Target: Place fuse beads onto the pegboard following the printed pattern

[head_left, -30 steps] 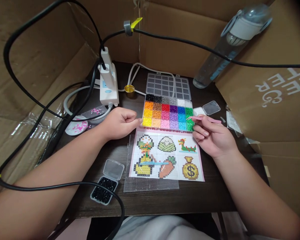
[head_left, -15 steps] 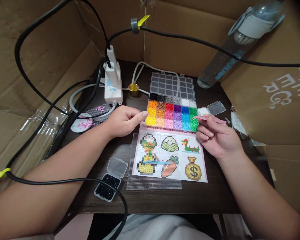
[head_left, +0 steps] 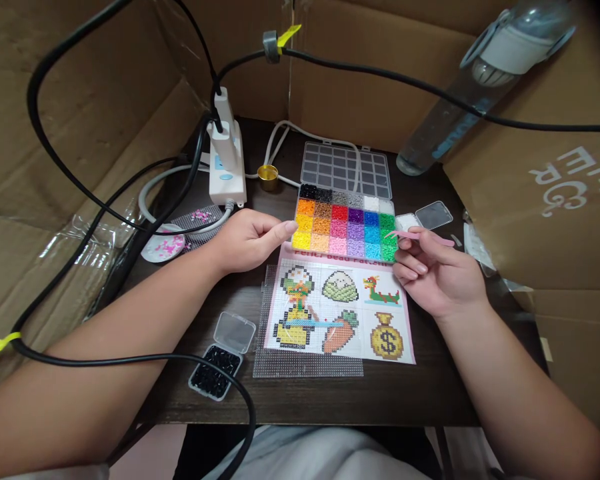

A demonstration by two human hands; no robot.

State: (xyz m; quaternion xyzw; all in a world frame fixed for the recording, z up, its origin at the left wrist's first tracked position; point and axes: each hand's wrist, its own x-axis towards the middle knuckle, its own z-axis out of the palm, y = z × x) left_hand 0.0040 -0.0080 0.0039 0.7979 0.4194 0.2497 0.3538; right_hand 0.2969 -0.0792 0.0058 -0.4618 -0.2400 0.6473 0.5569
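At a dark wooden table (head_left: 380,393) walled in by brown cardboard, we steady a clear plastic compartment box of coloured fuse beads (head_left: 345,230) with our left hand (head_left: 247,240), its fingers curled loosely and the thumb tip touching the box's left edge by the yellow and orange cells. Our right hand (head_left: 437,273) pinches slim pink tweezers (head_left: 417,235) between thumb and forefinger, their tips resting at the green compartment on the box's right end; we cannot tell whether a bead sits between them.

Just in front of the box lies a printed pattern sheet with pixel pictures (head_left: 337,307) on top of a clear square pegboard (head_left: 307,360), with beads already laid over the leftmost figure. A small open case of black beads (head_left: 215,373) sits near the table's front-left edge, beside a thick black cable (head_left: 130,363) that crosses our left forearm.

The hazards, as we judge them: a nudge of the left hand could shift the open box and mix colours across cells; a slack pinch could drop a bead off the tweezers; a tug of the cable could sweep the black-bead case off the edge; and a wrist brushing the pegboard could scatter the placed beads.
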